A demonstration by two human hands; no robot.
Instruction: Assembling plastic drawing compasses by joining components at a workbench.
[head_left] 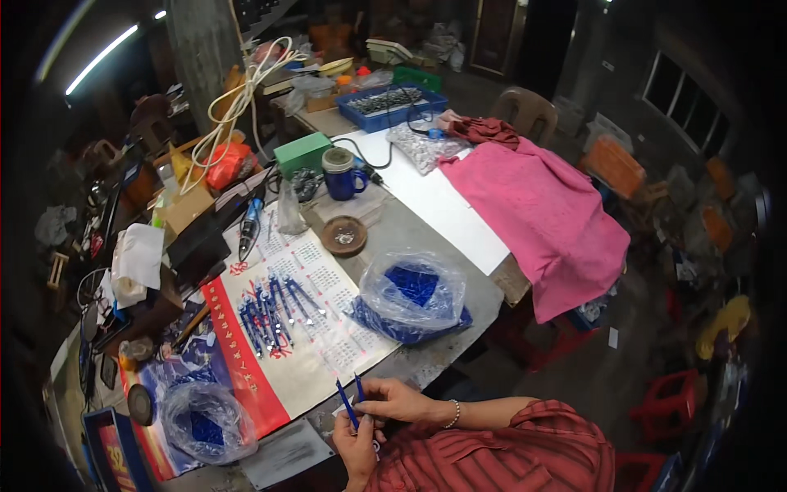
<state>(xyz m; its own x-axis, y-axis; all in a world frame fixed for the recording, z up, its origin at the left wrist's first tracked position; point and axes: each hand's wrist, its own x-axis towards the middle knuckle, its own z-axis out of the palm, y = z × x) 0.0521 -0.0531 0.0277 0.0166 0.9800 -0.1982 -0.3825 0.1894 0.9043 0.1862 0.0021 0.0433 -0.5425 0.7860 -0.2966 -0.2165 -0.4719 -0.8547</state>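
Observation:
At the table's front edge, my left hand [355, 447] is closed on a slim blue pen-like stick [345, 400] that points up and away. Close beside it, my right hand [398, 402] pinches another short blue stick [359, 385]. The two hands nearly touch, and their lower fingers are partly hidden. Beyond them, a loose pile of blue pens [275, 310] lies on a printed calendar sheet [316, 381]. An open clear bag of blue parts [413, 283] stands to the right of the sheet. Another clear bag [238, 422] with blue pieces sits at the left.
Behind the sheet are a brown round dish [344, 235], a blue mug [341, 182] and a green box [307, 153]. A pink cloth [545, 217] drapes over the right side. At the back stands a blue tray [392, 121] of small parts. Red stools [668, 406] stand right.

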